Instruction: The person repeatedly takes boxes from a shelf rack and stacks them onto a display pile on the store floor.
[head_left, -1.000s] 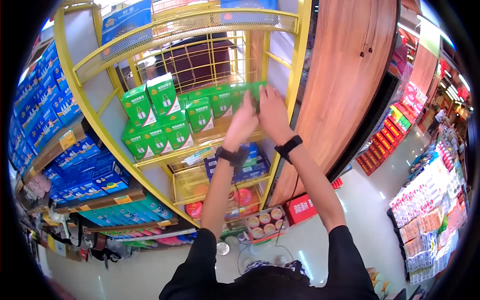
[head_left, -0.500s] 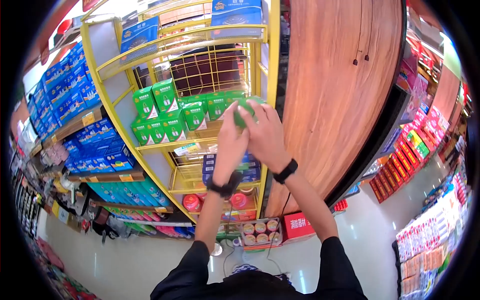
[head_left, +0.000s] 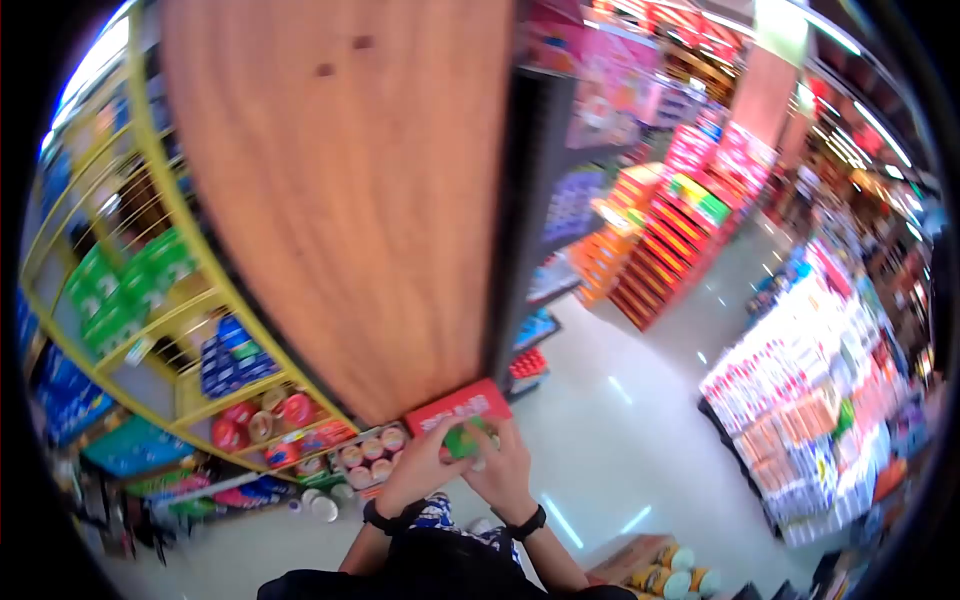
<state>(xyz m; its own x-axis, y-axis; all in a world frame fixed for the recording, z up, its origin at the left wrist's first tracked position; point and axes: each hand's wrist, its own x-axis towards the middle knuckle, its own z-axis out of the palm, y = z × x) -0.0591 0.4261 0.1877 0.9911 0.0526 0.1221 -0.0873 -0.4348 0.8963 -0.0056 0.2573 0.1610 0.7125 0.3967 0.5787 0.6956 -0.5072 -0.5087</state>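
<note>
A small green box (head_left: 460,441) is held close in front of my body at the lower middle of the head view. My left hand (head_left: 418,468) is closed on its left side. Around the right side bend the fingers of my right hand (head_left: 504,470), also closed on it. The fingers hide much of the box, and its print is blurred. Similar green boxes (head_left: 110,290) stand stacked on the yellow wire rack (head_left: 160,325) at the left.
A wood-grain panel (head_left: 340,200) rises ahead, beside the rack. Below it lie a red box (head_left: 458,402) and a tray of round tubs (head_left: 372,455). Red stacked goods (head_left: 660,240) and a bright display of packs (head_left: 790,430) line the right. A carton with yellow containers (head_left: 655,580) sits at the lower right.
My view has swung right, moving the rack to the left edge. Both hands have come down from the shelf toward my body, holding the green box.
</note>
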